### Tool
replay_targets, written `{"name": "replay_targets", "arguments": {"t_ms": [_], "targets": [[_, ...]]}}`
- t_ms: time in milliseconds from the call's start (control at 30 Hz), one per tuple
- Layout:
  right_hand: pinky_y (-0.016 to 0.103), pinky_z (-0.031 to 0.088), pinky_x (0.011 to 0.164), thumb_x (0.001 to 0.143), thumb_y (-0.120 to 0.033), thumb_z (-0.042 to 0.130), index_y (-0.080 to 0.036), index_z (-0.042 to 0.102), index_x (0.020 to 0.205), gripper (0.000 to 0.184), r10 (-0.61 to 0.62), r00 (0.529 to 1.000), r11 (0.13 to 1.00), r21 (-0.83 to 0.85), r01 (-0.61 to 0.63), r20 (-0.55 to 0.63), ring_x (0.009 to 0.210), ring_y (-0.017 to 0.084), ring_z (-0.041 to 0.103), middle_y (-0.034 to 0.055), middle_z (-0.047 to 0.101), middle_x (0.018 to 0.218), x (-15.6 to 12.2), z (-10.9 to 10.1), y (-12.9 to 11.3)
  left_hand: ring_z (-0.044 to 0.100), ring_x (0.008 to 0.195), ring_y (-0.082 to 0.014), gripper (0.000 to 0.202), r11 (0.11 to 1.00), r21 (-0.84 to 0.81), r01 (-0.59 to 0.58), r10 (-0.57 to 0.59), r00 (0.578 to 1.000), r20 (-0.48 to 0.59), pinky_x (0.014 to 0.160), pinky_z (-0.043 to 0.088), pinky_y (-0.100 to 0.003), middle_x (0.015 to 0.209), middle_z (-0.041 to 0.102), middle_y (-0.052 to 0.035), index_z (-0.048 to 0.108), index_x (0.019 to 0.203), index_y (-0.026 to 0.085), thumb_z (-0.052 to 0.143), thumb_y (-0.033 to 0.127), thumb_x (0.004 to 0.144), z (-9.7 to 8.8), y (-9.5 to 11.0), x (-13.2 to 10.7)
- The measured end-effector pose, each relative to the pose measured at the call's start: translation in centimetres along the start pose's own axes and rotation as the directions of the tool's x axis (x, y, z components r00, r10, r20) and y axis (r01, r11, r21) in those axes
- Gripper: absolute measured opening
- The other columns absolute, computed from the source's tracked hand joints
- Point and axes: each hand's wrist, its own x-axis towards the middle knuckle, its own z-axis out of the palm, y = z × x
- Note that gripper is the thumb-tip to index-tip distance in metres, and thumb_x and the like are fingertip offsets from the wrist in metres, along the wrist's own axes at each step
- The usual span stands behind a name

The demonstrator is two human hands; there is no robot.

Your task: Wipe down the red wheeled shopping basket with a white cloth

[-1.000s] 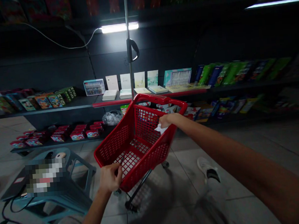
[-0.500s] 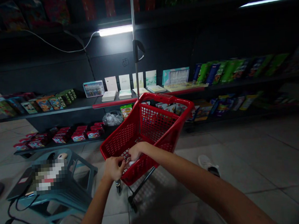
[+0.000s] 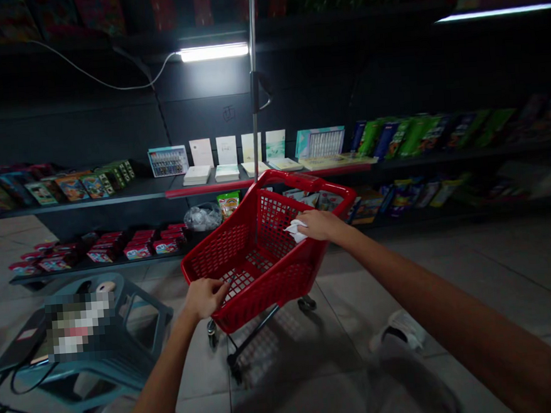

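Observation:
A red plastic shopping cart (image 3: 256,271) stands in front of me, its basket open at the top. My left hand (image 3: 207,297) is at the cart's near left corner, fingers bent over the rim and thumb toward the inside. A thin dark sliver shows by its fingertips, too small to make out. My right hand (image 3: 321,225) is at the upper part of the right side wall, closed on a crumpled white cloth (image 3: 296,230). The cloth sticks out to the left of the fingers, over the basket; whether it is fabric or paper cannot be told.
A grey-blue plastic stool (image 3: 120,349) with a laptop-like dark device and cables stands at left. Behind the cart, shelves (image 3: 236,184) carry books, boxes and snack bags. A metal pole (image 3: 255,101) rises behind the cart. A white shoe (image 3: 402,331) is on the floor at right.
My right hand has moved from low inside the basket near my left hand, up and right to the side wall, carrying the white cloth. My left hand stays at the near corner.

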Motion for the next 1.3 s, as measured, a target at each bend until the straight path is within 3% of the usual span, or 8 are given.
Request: {"name": "replay_targets", "arguments": {"t_ms": [167,300,533,667,867,967,1167,1300], "targets": [[0.038,0.037,0.102,0.095,-0.032,0.050,-0.016,0.061,0.132,0.042,-0.022,0.927,0.999,0.021,0.032,-0.373,0.118,0.028,0.051,0.0156,0.059,0.130,-3.3,1.3,-2.2,0.065,0.076,-0.0178,0.052,0.998,0.050,0.025,-0.026,0.999,0.026,0.066,0.030,-0.028,0.077,0.072,-0.0033,0.068,0.072,0.023,0.033,0.048,0.101,0.0,-0.1,0.9],[0.041,0.035,0.104,0.093,-0.028,0.051,-0.012,0.059,0.134,0.045,0.059,0.852,0.998,0.059,-0.033,-0.520,0.121,0.031,0.047,0.0173,0.055,0.134,-5.0,2.2,-1.5,0.067,0.080,-0.0182,0.042,0.996,0.086,0.031,-0.033,0.999,0.021,0.068,0.033,-0.028,0.084,0.075,-0.0035,0.069,0.076,0.024,0.039,0.042,0.099,-0.1,-0.4,1.5],[0.042,0.035,0.101,0.093,-0.029,0.049,-0.015,0.063,0.131,0.043,0.154,0.841,0.987,0.121,-0.107,-0.518,0.121,0.031,0.047,0.0160,0.060,0.134,-5.3,2.7,-1.6,0.068,0.087,-0.0186,0.038,0.994,0.073,0.087,-0.089,0.996,0.032,0.072,0.038,-0.026,0.091,0.075,-0.0045,0.069,0.083,0.024,0.040,0.042,0.099,-0.7,0.6,2.3],[0.044,0.032,0.106,0.093,-0.031,0.049,-0.017,0.061,0.133,0.044,0.212,0.808,0.976,0.157,-0.150,-0.549,0.125,0.032,0.045,0.0153,0.059,0.135,-5.7,3.1,-3.2,0.068,0.089,-0.0186,0.051,0.998,-0.063,-0.007,0.009,0.999,0.035,0.072,0.040,-0.025,0.095,0.075,-0.0046,0.068,0.090,0.025,0.026,0.051,0.104,-0.2,3.3,1.7],[0.045,0.032,0.114,0.091,-0.024,0.047,-0.014,0.050,0.144,0.054,0.195,0.786,0.972,0.221,-0.076,-0.586,0.134,0.031,0.041,0.0159,0.050,0.144,-7.1,4.5,-3.1,0.070,0.088,-0.0226,0.060,0.999,0.009,-0.053,0.051,0.993,0.102,0.077,0.043,-0.029,0.091,0.076,-0.0095,0.073,0.097,0.023,0.026,0.060,0.102,0.6,5.2,1.3],[0.046,0.034,0.114,0.091,-0.024,0.047,-0.015,0.048,0.145,0.054,0.263,0.724,0.953,0.289,-0.092,-0.638,0.135,0.032,0.041,0.0169,0.049,0.144,-7.7,5.3,-2.1,0.070,0.089,-0.0229,0.065,0.999,0.003,-0.051,0.050,0.992,0.112,0.077,0.043,-0.028,0.091,0.076,-0.0091,0.073,0.096,0.023,0.023,0.062,0.101,0.3,4.8,1.9],[0.046,0.042,0.106,0.094,-0.040,0.045,-0.009,0.045,0.139,0.055,0.600,0.508,0.793,0.541,-0.279,-0.618,0.127,0.034,0.048,0.0243,0.051,0.131,-7.3,7.7,-0.3,0.070,0.090,-0.0240,0.078,1.000,-0.017,0.018,-0.015,0.988,0.151,0.074,0.041,-0.029,0.090,0.076,-0.0088,0.075,0.093,0.024,0.009,0.066,0.100,0.1,4.0,3.9],[0.043,0.048,0.096,0.095,-0.039,0.040,-0.007,0.037,0.141,0.056,0.736,0.534,0.646,0.670,-0.366,-0.417,0.114,0.032,0.058,0.0241,0.056,0.123,-6.2,10.9,-2.8,0.070,0.088,-0.0246,0.081,1.000,-0.016,0.025,-0.022,0.989,0.145,0.073,0.041,-0.029,0.090,0.075,-0.0092,0.075,0.091,0.024,0.009,0.069,0.098,0.4,4.2,5.0]]}}
